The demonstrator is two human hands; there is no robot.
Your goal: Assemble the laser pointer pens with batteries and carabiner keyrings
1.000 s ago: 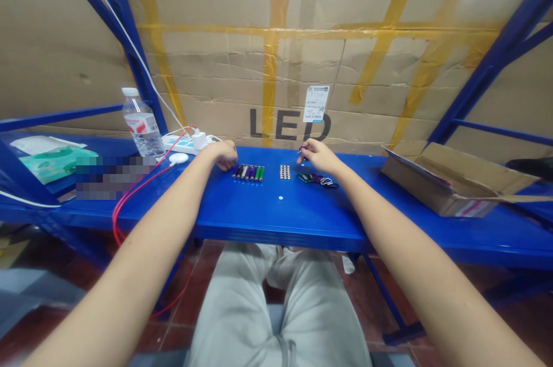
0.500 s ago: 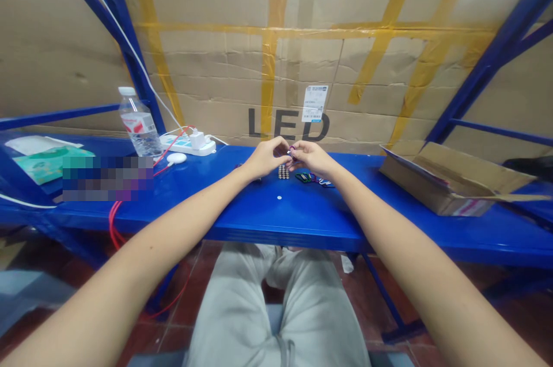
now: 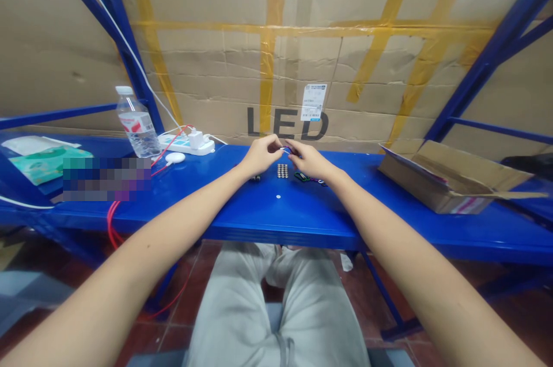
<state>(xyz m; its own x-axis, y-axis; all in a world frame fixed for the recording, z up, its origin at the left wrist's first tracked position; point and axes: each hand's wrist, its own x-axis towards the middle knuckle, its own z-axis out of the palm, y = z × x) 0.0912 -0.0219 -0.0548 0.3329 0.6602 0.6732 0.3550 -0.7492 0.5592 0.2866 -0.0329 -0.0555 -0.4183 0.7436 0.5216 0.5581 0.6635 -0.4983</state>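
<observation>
Both hands meet above the blue shelf [image 3: 268,211], fingertips pinched together on one small item too tiny to name. My left hand [image 3: 259,155] comes in from the left, my right hand [image 3: 307,158] from the right. Just below them stands a tight cluster of small silver cylinders [image 3: 282,170]. Colourful clips [image 3: 307,178] lie under my right wrist. The ends of small coloured tubes [image 3: 256,178] peek out beneath my left wrist. A single small white disc [image 3: 278,196] lies nearer to me.
A water bottle [image 3: 135,124], a white power strip [image 3: 186,142] with charger and red cable [image 3: 129,200], and a white puck [image 3: 174,158] sit at the left. An open cardboard box [image 3: 449,178] lies at the right. A cardboard sheet marked LED [image 3: 285,67] backs the shelf.
My left hand left the row of coloured tubes and moved right to join my right hand. Both hands then rose slightly together, pinching the same small item.
</observation>
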